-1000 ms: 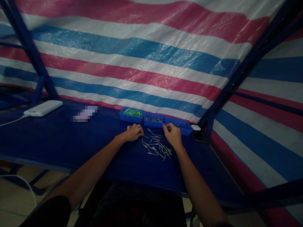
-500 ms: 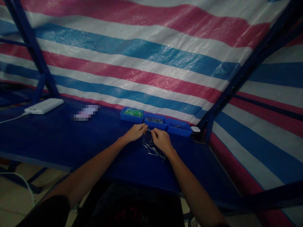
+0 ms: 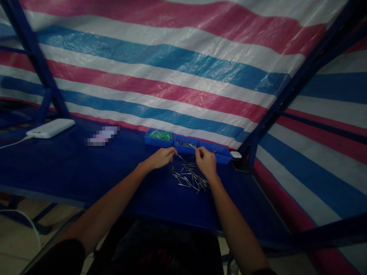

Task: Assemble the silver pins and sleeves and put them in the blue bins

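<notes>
head view | facing forward and down | table [image 3: 100,168] near, striped sheet [image 3: 160,55] beyond | dim, depth perhaps misjudged

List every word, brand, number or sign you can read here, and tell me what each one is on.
None can be read.
Dark clothing at the lap: reddish marks, perhaps lettering, too dim and blurred to read.
Pixelated patch on the table: nothing legible.
Blue trays and thin metal pins: no lettering can be made out.
</notes>
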Available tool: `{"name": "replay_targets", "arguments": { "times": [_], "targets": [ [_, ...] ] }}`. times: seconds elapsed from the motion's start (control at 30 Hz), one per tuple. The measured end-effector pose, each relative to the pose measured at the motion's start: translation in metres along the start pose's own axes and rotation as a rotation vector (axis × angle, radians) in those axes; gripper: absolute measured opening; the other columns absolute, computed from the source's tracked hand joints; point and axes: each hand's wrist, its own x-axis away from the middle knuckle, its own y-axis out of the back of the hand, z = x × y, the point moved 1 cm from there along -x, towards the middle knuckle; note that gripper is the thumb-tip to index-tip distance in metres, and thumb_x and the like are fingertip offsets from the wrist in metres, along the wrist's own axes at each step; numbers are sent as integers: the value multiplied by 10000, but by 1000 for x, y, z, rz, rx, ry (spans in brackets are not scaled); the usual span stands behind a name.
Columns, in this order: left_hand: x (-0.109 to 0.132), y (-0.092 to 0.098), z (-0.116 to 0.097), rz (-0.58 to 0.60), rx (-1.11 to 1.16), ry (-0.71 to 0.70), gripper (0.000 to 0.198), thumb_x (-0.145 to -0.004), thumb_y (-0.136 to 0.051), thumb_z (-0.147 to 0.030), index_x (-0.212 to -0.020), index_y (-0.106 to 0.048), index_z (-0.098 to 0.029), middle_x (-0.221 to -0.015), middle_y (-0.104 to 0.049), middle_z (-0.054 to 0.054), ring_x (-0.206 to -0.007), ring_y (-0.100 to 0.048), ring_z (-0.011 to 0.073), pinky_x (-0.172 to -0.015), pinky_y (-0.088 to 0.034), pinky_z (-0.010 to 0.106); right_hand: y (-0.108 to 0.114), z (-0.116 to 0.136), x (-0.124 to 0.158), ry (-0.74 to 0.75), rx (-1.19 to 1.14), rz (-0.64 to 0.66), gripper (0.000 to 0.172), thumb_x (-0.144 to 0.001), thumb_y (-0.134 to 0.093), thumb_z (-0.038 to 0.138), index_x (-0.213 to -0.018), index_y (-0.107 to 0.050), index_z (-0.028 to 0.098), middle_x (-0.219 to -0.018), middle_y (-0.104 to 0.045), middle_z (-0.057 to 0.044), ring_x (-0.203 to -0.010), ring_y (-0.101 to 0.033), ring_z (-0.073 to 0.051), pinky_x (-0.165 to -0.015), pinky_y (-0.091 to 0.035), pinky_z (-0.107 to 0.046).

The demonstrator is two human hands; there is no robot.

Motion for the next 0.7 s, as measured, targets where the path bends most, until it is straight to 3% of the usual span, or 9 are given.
{"name": "replay_targets", "arguments": {
  "times": [0.1, 0.2, 0.27, 0.43, 0.57, 0.7],
  "targets": [
    [2, 6, 5, 90, -162, -54, 351, -756, -442, -138, -1082, -547, -216, -949, -589, 38, -882, -526, 164, -778, -391, 296, 16, -31, -10, -369, 134, -118, 413, -811, -405, 511, -932, -611, 174, -744, -626, -87, -700, -572, -214, -605, -358, -283],
    [6, 5, 7, 285, -286, -32, 308, -743, -521, -204, -1021, -597, -311, -1156, -500, 36, -1065, -431, 237, -866, -342, 408, 23, -51, -13, -493, 168, -71, 443, -785, -427, 541, -970, -609, 182, -795, -632, -108, -744, -576, -246, -631, -383, -317],
    [7, 3, 8, 354, -314, 12, 234, -766, -526, -273, -976, -610, -333, -1168, -484, 29, -1078, -411, 254, -862, -329, 452, 20, -51, -11, -440, 133, -26, 415, -798, -414, 523, -939, -618, 190, -773, -633, -91, -742, -576, -233, -638, -388, -312],
    [5, -3, 10, 332, -344, 38, 129, -778, -530, -337, -850, -609, -264, -1142, -495, 21, -1069, -407, 248, -858, -321, 439, -10, -17, 2, -106, -30, 175, 309, -817, -433, 442, -871, -622, 203, -663, -616, -22, -613, -549, -150, -578, -358, -243],
    [2, -6, 12, 245, -373, 38, 175, -829, -441, -320, -865, -580, -220, -1038, -556, 37, -1002, -461, 221, -825, -349, 375, -29, 16, 17, 139, -134, 358, 246, -818, -465, 407, -872, -611, 216, -657, -611, 3, -585, -527, -119, -542, -321, -214],
    [-3, -6, 10, 108, -343, 13, 277, -873, -340, -305, -812, -577, -175, -853, -608, 47, -843, -529, 174, -750, -380, 285, -29, 33, 24, 231, -143, 385, 194, -822, -479, 354, -848, -596, 202, -654, -600, 8, -566, -498, -103, -539, -298, -209]
  ]
}}
